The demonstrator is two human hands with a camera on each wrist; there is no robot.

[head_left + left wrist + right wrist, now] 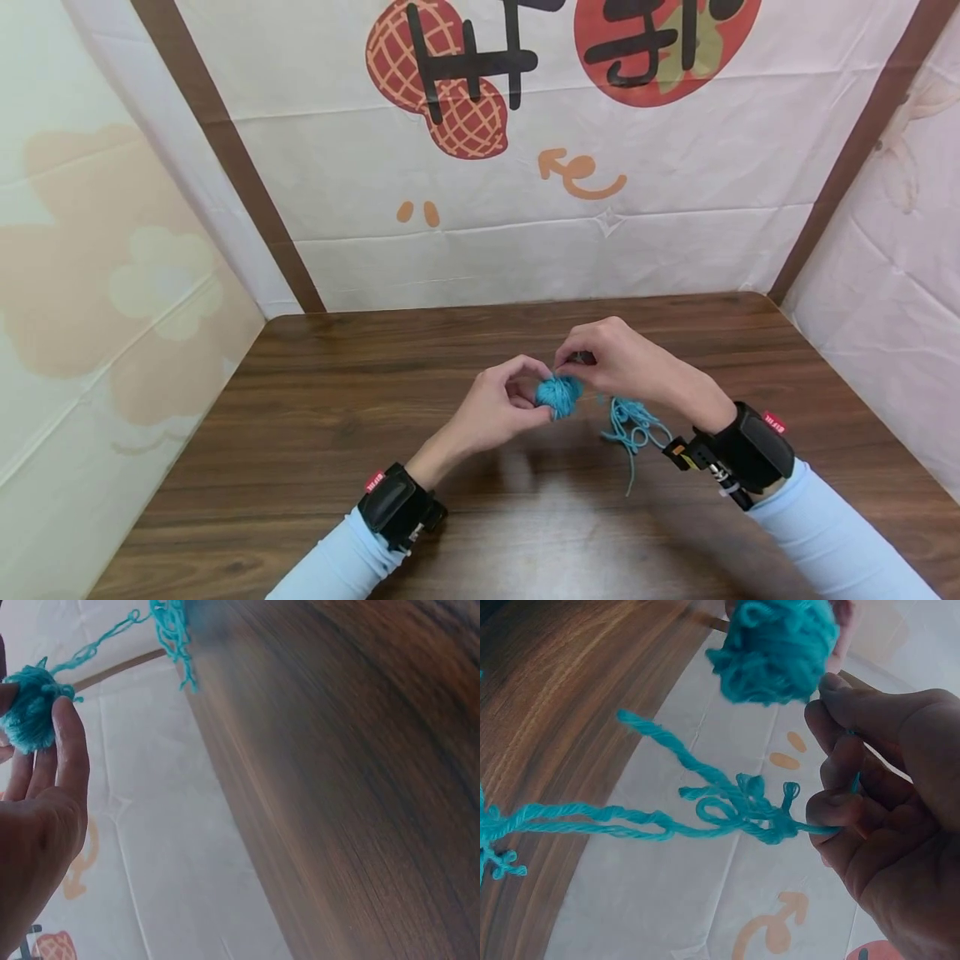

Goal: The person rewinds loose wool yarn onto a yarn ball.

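Observation:
A small ball of turquoise yarn (558,396) is held above the table by my left hand (501,402), its thumb and fingers round the ball's left side. Just at the ball's upper right, my right hand (618,360) pinches a strand of the yarn between thumb and fingers. In the right wrist view that strand (814,828) passes through the curled fingers and runs on to a knotted, looped stretch of yarn (757,810). A loose tangle of the same yarn (633,421) lies beneath the right hand, with one tail trailing toward the near side.
The brown wood-grain table (315,467) spreads under both hands. White printed cloth (525,267) hangs behind it, and more cloth walls stand at left and right. Black camera straps (750,447) circle both wrists.

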